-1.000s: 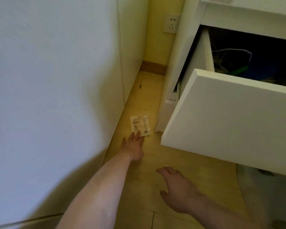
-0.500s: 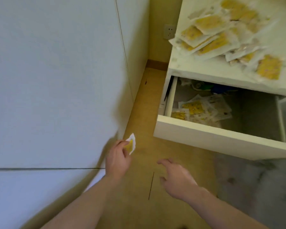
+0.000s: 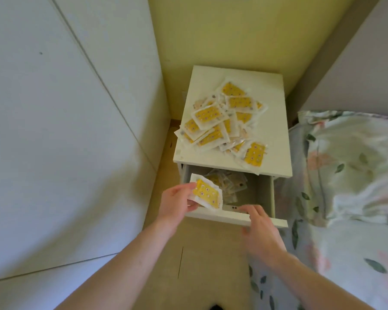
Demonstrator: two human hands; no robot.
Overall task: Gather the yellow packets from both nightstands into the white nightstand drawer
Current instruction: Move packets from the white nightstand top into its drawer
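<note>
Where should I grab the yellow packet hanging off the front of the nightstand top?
Pinch the corner of that packet that pokes past the nightstand top, coming from the front, above the open drawer. It lies flat, so only the overhanging corner lets fingers get underneath.

nightstand (image 3: 276, 121): matt white board | packets (image 3: 211, 115): glossy plastic | bedding (image 3: 354, 166): floral cloth

A floral bedspread (image 3: 349, 175) with green leaves and pink blooms fills the right side. White cabinet panels (image 3: 65, 130) line the left, a yellow wall (image 3: 222, 36) stands behind, and tan flooring (image 3: 202, 265) runs below.
</note>
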